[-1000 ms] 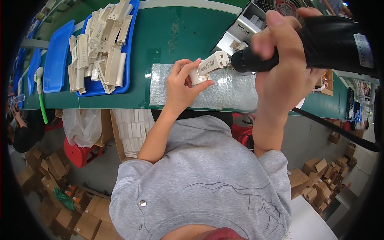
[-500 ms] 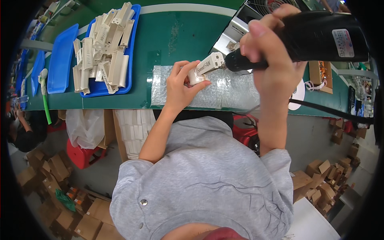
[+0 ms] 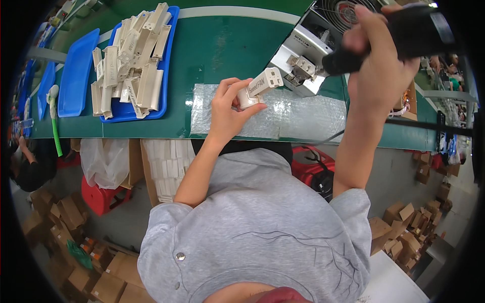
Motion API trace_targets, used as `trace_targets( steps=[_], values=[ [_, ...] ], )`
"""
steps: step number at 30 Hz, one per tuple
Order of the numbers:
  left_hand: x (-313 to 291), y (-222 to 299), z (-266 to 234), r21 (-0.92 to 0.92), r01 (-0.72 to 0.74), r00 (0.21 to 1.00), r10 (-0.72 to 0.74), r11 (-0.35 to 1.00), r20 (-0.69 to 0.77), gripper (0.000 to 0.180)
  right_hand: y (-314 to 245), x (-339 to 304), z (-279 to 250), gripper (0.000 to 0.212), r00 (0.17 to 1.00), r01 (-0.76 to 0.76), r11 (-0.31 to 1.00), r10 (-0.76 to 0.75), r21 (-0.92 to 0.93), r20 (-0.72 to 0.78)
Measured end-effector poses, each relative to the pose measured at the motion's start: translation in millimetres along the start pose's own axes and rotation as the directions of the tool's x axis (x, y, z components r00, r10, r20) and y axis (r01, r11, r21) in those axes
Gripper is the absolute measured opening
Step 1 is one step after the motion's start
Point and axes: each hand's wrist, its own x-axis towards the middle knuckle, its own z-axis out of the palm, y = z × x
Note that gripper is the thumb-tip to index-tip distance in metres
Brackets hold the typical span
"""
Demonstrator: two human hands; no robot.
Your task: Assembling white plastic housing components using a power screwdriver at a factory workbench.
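My left hand grips a white plastic housing with grey lettering, thumb on its near side and fingers round its back. The housing tilts up over a sheet of clear bubble wrap, its end with square holes toward the right. In my right hand is a black power screwdriver, slightly blurred, pointing left. Its tip is at the small metal block on the front of a silver and black machine, apart from the housing; whether it touches the block I cannot tell.
A blue tray heaped with white plastic housings stands on the green table's left side. Beyond it lie another blue tray and a green-handled tool. A dark cable crosses at the right. Red stools and cardboard boxes are below.
The screwdriver has left the housing's end; my right hand has carried it up and right to the machine's metal block. My left hand and the housing have hardly moved.
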Motion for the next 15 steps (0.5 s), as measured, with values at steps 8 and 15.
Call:
trace_targets(
  steps=[8, 15],
  values=[
    [2, 1, 2, 0.011, -0.021, 1.0, 0.022, 1.0, -0.004, 0.061, -18, -31, 16, 0.04, 0.998, 0.019, 0.989, -0.027, 0.15, 0.053],
    [2, 0, 5, -0.003, -0.009, 1.0, 0.009, 1.0, 0.004, 0.061, 25, -18, 45, 0.037, 0.982, 0.002, 0.709, -0.134, 0.705, 0.131]
  ],
)
